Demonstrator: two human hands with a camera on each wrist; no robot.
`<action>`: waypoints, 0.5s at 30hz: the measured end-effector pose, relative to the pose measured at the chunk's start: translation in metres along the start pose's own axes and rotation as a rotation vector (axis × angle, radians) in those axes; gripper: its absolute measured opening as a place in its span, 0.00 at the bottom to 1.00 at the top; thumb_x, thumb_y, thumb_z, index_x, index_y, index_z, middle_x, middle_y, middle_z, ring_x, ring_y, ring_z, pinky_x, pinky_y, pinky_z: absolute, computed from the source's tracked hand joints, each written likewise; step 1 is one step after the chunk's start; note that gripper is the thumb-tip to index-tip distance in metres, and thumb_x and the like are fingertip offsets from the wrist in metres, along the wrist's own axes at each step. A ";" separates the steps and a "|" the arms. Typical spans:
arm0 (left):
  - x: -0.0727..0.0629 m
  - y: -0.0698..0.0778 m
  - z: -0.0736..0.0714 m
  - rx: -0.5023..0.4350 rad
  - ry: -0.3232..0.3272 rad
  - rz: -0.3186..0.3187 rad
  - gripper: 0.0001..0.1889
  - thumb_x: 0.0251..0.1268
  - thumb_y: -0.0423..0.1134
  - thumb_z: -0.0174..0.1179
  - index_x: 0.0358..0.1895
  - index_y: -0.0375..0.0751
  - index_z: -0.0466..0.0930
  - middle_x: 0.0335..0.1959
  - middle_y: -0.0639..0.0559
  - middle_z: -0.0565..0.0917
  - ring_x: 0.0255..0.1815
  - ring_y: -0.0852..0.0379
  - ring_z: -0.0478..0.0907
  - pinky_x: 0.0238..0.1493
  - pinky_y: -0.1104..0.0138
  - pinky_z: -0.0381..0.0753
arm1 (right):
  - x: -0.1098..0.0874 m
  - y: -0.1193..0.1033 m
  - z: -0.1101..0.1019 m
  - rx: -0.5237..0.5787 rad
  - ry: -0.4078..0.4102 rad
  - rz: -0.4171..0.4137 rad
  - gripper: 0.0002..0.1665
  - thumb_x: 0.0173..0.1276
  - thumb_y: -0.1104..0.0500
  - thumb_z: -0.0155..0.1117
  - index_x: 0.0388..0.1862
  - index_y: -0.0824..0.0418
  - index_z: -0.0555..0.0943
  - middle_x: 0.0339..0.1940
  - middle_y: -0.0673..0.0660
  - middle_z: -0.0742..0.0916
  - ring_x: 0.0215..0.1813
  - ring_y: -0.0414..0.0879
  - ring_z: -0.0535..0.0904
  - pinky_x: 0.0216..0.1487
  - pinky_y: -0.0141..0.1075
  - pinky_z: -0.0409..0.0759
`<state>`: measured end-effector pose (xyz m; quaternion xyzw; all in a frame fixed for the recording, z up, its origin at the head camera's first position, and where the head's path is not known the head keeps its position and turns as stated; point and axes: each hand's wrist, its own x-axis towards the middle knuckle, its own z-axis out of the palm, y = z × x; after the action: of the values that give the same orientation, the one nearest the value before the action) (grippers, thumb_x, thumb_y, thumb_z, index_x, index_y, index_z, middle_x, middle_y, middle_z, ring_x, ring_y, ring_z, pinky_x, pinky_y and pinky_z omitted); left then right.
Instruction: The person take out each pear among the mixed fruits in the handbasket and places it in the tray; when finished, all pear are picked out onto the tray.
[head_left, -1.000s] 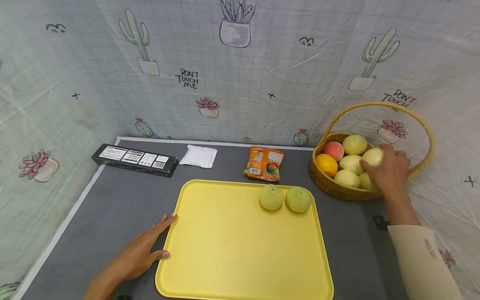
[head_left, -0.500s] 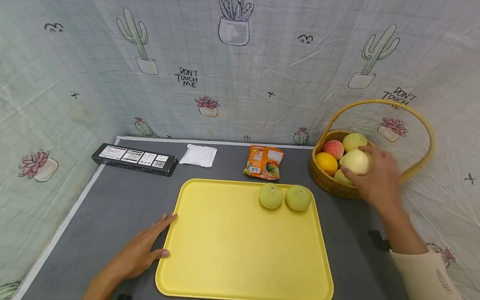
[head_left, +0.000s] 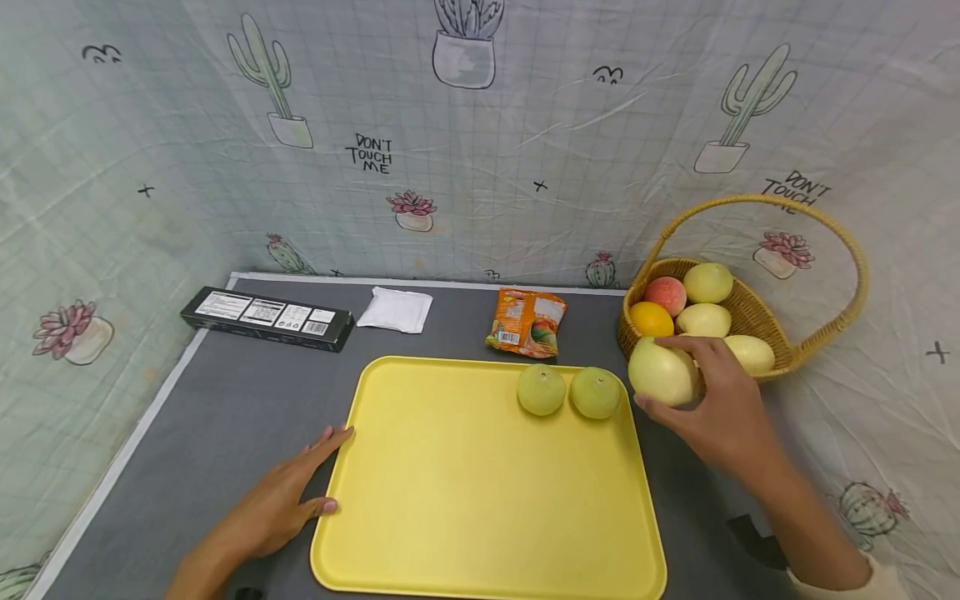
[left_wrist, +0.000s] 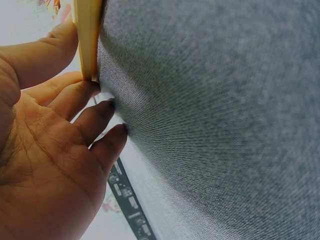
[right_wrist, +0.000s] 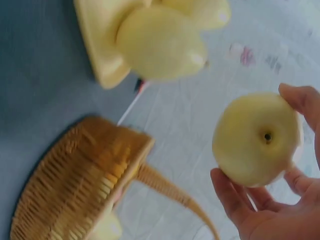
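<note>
My right hand (head_left: 723, 408) pinches a pale yellow-green fruit (head_left: 660, 372) between thumb and fingers, over the gap between tray and basket. In the right wrist view this fruit (right_wrist: 257, 140) is round and smooth, with a dark dimple facing the camera. A yellow tray (head_left: 487, 500) lies on the grey table. Two greenish fruits (head_left: 542, 390) sit side by side at its far right corner. My left hand (head_left: 273, 504) rests at the tray's left rim, fingers extended; the left wrist view has its thumb and fingertips against the tray edge (left_wrist: 87, 45).
A wicker basket (head_left: 798, 354) with a tall handle holds a peach (head_left: 665, 296), an orange (head_left: 651, 319) and several pale fruits. Behind the tray lie an orange snack packet (head_left: 527, 323), a white pouch (head_left: 395, 310) and a long black box (head_left: 267, 318). A printed cloth hangs behind.
My right hand has lifted the pale fruit out of the basket and carried it left and nearer, to beside the tray's far right corner. My left hand has stayed at the rim.
</note>
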<state>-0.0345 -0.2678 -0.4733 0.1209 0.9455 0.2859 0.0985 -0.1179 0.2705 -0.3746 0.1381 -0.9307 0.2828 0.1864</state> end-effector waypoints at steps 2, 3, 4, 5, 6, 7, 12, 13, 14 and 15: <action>0.000 0.000 0.000 -0.006 -0.003 -0.001 0.52 0.58 0.41 0.77 0.86 0.57 0.58 0.86 0.45 0.63 0.84 0.39 0.61 0.84 0.71 0.60 | -0.007 -0.006 0.004 -0.006 -0.025 -0.038 0.44 0.48 0.56 0.90 0.66 0.55 0.81 0.58 0.59 0.83 0.56 0.54 0.79 0.48 0.40 0.72; 0.000 0.000 -0.001 -0.007 -0.005 -0.004 0.53 0.58 0.41 0.77 0.86 0.57 0.58 0.86 0.45 0.63 0.84 0.39 0.61 0.84 0.71 0.60 | -0.011 -0.008 0.006 -0.009 -0.037 -0.053 0.44 0.48 0.56 0.90 0.65 0.54 0.81 0.59 0.57 0.83 0.56 0.53 0.80 0.48 0.39 0.73; 0.000 0.001 -0.001 -0.005 -0.005 -0.006 0.53 0.58 0.41 0.77 0.86 0.57 0.58 0.86 0.46 0.63 0.84 0.39 0.61 0.84 0.69 0.62 | -0.014 -0.011 0.007 -0.014 -0.048 -0.071 0.44 0.47 0.56 0.91 0.65 0.53 0.81 0.59 0.56 0.83 0.56 0.52 0.80 0.49 0.39 0.74; 0.000 0.001 0.000 -0.003 -0.002 0.000 0.52 0.58 0.41 0.77 0.86 0.56 0.58 0.86 0.45 0.63 0.84 0.38 0.61 0.84 0.64 0.63 | -0.018 -0.013 0.009 -0.017 -0.060 -0.083 0.44 0.47 0.56 0.91 0.64 0.53 0.81 0.59 0.54 0.83 0.57 0.51 0.81 0.49 0.39 0.76; 0.000 0.001 0.000 -0.001 0.000 0.004 0.52 0.58 0.41 0.77 0.86 0.56 0.59 0.85 0.44 0.64 0.84 0.37 0.62 0.83 0.59 0.65 | -0.021 -0.015 0.011 -0.022 -0.072 -0.095 0.44 0.46 0.55 0.92 0.64 0.52 0.81 0.59 0.53 0.83 0.57 0.50 0.81 0.49 0.39 0.78; 0.001 0.002 0.000 0.001 0.001 0.010 0.52 0.58 0.42 0.77 0.85 0.55 0.59 0.85 0.44 0.64 0.83 0.37 0.62 0.82 0.55 0.66 | -0.024 -0.017 0.012 -0.022 -0.084 -0.104 0.44 0.46 0.55 0.92 0.63 0.51 0.81 0.59 0.51 0.83 0.57 0.49 0.82 0.49 0.40 0.79; 0.000 0.002 0.000 -0.008 0.001 0.014 0.52 0.58 0.42 0.77 0.86 0.54 0.59 0.85 0.43 0.64 0.83 0.36 0.62 0.83 0.57 0.65 | -0.038 -0.022 0.021 0.000 -0.164 -0.156 0.45 0.43 0.53 0.93 0.62 0.48 0.80 0.57 0.47 0.82 0.55 0.44 0.82 0.45 0.42 0.87; 0.000 0.002 -0.001 -0.012 -0.002 0.007 0.52 0.58 0.42 0.77 0.86 0.55 0.59 0.85 0.43 0.63 0.84 0.37 0.62 0.84 0.64 0.62 | -0.040 -0.022 0.023 0.010 -0.184 -0.171 0.45 0.43 0.53 0.93 0.62 0.48 0.80 0.57 0.46 0.82 0.55 0.43 0.82 0.45 0.42 0.87; 0.000 0.002 -0.001 -0.016 -0.005 -0.001 0.52 0.58 0.42 0.77 0.86 0.56 0.58 0.86 0.44 0.63 0.84 0.37 0.61 0.84 0.71 0.59 | -0.042 -0.021 0.026 0.021 -0.205 -0.187 0.45 0.43 0.53 0.93 0.61 0.48 0.80 0.57 0.46 0.82 0.54 0.42 0.81 0.44 0.41 0.88; 0.000 0.002 -0.001 -0.016 -0.007 -0.007 0.52 0.58 0.42 0.77 0.86 0.57 0.58 0.86 0.44 0.63 0.84 0.37 0.61 0.84 0.73 0.58 | -0.044 -0.021 0.028 0.035 -0.224 -0.201 0.45 0.42 0.53 0.93 0.61 0.48 0.80 0.57 0.46 0.82 0.55 0.41 0.81 0.45 0.40 0.88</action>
<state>-0.0346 -0.2663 -0.4712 0.1177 0.9432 0.2928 0.1041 -0.0785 0.2442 -0.4051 0.2644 -0.9222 0.2616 0.1063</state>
